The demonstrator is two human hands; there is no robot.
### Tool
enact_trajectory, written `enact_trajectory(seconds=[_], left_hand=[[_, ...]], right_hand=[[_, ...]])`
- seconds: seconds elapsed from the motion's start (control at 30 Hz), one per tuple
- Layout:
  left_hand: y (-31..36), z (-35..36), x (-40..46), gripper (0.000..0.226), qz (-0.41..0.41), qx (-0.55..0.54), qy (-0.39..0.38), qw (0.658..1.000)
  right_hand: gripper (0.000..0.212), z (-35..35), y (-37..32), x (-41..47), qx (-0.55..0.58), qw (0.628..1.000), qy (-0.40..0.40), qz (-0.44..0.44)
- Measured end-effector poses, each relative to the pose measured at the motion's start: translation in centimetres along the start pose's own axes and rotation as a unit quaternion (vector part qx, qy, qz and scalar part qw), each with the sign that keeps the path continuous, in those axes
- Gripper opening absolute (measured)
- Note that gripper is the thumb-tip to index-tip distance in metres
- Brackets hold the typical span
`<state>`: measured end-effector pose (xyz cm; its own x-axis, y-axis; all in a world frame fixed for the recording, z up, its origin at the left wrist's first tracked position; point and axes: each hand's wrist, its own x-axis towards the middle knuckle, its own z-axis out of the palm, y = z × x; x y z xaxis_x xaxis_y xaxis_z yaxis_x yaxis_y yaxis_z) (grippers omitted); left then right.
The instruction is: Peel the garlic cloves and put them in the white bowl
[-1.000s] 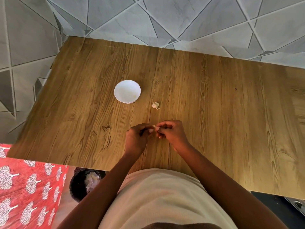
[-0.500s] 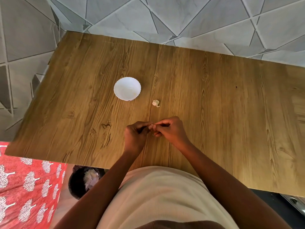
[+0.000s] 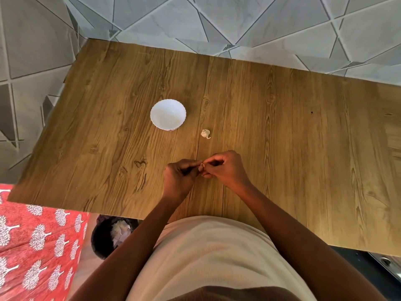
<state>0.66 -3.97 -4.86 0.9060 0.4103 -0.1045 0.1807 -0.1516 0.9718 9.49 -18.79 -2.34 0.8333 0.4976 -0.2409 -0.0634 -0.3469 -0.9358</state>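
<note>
Both hands — left hand (image 3: 180, 174), right hand (image 3: 225, 168) — pinch one garlic clove (image 3: 201, 167); white bowl (image 3: 168, 114) looks empty.

Warm, fairly even indoor light. Brighter sheen along lower right of table (image 3: 325, 213). Soft short shadows beneath bowl (image 3: 168, 114) and hands. Dim at lower right corner. Wide-angle bowing of edges toward frame borders. Slight softness overall; centre sharpest.

white bowl (image 3: 168, 114): upright on the table, seemingly empty
garlic clove (image 3: 205, 133): unpeeled, just right of it
</note>
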Motion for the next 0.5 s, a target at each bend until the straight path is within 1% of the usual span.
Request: enact_trajectory(seconds=[0.13, 0.2, 0.27, 0.33, 0.43, 0.5], left_hand=[[0.7, 0.3, -0.1, 0.021, -0.026, -0.013, 0.006, 1.0], [0.9, 0.4, -0.1, 0.021, -0.06, -0.061, 0.012, 0.996], [0.9, 0.3, 0.0, 0.023, -0.093, -0.106, 0.018, 0.99], [0.8, 0.2, 0.1, 0.026, -0.109, -0.13, 0.022, 0.985], [0.8, 0.0, 0.2, 0.023, -0.109, -0.12, 0.027, 0.986], [0.7, 0.0, 0.3, 0.018, -0.102, -0.094, 0.031, 0.99]], right_hand=[[0.01, 0.4, 0.1, -0.3, -0.042, 0.998, 0.041, -0.015], [0.009, 0.6, 0.2, -0.3, -0.023, 0.998, 0.064, -0.007], [0.009, 0.5, 0.4, -0.1, -0.004, 0.997, 0.081, 0.018], [0.007, 0.3, 0.8, 0.2, -0.026, 0.995, 0.085, 0.035], [0.01, 0.1, 1.5, 0.3, -0.095, 0.992, 0.075, 0.026], [0.009, 0.1, 1.5, 0.3, -0.111, 0.991, 0.068, 0.011]])
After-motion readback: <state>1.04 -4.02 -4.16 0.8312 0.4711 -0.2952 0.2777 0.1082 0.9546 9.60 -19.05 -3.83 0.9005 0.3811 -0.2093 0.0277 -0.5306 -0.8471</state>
